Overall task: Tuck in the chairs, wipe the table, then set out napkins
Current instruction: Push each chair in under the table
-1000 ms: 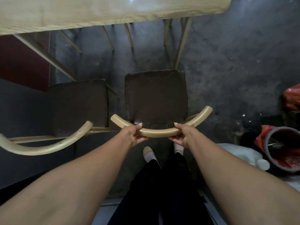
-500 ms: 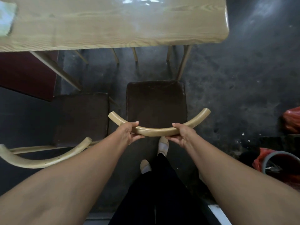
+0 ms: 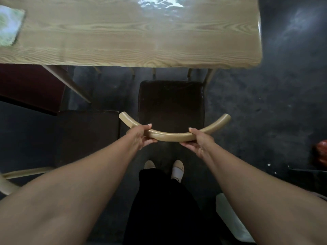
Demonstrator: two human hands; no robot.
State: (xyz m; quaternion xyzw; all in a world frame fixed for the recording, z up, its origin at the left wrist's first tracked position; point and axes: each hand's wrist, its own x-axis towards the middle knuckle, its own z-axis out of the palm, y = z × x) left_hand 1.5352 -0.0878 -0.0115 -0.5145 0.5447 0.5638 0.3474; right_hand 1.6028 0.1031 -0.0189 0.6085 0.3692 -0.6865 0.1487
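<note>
Both hands clamp the chair's curved backrest (image 3: 174, 136): left hand (image 3: 141, 136) and right hand (image 3: 198, 141) sit either side of its middle, thumbs on top, fingers curled under. That chair (image 3: 170, 105) stands straight ahead, seat front just short of the table (image 3: 123, 41) edge, not yet tucked under. Its frame looks stiff and fairly light, so it should slide when pushed evenly; the smooth rail could slip, and this two-handed hold suits it. A second chair (image 3: 85, 137) waits to the left, farther out. A cloth (image 3: 9, 26) lies on the table's left corner.
</note>
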